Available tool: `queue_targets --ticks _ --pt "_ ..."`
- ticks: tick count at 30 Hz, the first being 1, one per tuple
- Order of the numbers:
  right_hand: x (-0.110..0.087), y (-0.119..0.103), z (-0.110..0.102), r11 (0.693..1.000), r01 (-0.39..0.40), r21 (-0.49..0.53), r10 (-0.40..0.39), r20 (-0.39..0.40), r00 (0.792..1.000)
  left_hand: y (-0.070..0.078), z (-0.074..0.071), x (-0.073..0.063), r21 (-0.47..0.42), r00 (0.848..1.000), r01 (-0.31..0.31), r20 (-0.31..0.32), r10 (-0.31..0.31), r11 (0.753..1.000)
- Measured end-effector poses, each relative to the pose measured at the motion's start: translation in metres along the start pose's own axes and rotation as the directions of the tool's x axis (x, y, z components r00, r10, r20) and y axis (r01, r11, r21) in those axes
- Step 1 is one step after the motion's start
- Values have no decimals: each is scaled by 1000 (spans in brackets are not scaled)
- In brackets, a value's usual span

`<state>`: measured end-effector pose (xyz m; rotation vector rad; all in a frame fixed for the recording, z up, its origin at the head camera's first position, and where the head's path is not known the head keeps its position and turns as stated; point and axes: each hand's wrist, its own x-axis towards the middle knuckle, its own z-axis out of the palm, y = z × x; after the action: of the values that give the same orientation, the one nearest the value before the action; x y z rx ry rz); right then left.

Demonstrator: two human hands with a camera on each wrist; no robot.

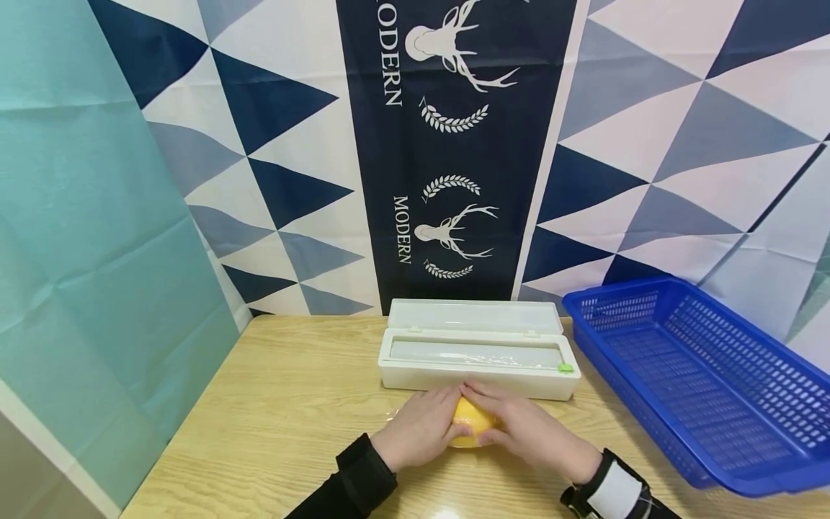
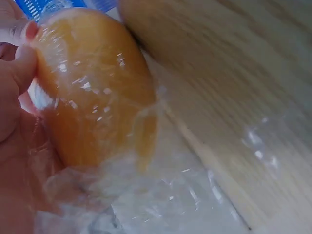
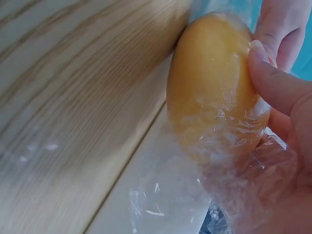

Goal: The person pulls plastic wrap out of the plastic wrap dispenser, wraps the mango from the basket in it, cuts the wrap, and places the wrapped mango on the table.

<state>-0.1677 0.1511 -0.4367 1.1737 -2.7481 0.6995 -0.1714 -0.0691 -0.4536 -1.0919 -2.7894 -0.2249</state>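
A smooth yellow-orange fruit (image 1: 472, 417) is held between both hands just above the table, its exact kind unclear. Clear cling film (image 2: 146, 204) covers its surface and hangs loose and crumpled below it in both wrist views. My left hand (image 1: 421, 427) grips the fruit from the left, and my right hand (image 1: 532, 430) from the right. Both thumbs press on its near side, close together. In the right wrist view the right thumb lies on the film over the fruit (image 3: 209, 83). The fingers' far sides are partly hidden.
Behind the hands stands a white cling film dispenser box (image 1: 476, 382), lid raised, with a roll inside and a green slider (image 1: 565, 367) at its right. A blue perforated basket (image 1: 648, 425) sits to the right. The wooden table (image 1: 279, 404) meets a patterned cloth backdrop.
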Motion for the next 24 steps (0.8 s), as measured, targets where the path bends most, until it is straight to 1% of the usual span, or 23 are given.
queue_targets --ticks 3,6,9,13,16,19,22,24 --pt "-2 2 0 1000 9 -11 -9 -26 1000 0 2 2 14 1000 -1 6 0 1000" --pt "-4 3 1 1000 1 -20 -2 -49 999 -1 2 4 29 1000 -17 10 17 999" --pt "-5 4 2 999 -11 -33 9 -69 998 -4 3 6 45 999 -47 -3 47 998" --pt "-6 3 5 998 -32 -60 27 -72 997 -11 4 5 65 997 -75 -16 76 995" --pt "-7 2 7 994 -50 -93 45 -56 997 -14 5 2 72 998 -62 1 63 995" --pt "-8 1 9 991 -51 -122 46 -45 998 -14 6 0 76 999 -39 11 38 996" --pt "-7 3 9 991 -49 -126 45 -34 998 -13 6 0 81 1000 -19 2 19 997" --pt "-5 4 10 991 -48 -126 46 -24 999 -12 5 -1 88 1000 -17 -5 18 996"
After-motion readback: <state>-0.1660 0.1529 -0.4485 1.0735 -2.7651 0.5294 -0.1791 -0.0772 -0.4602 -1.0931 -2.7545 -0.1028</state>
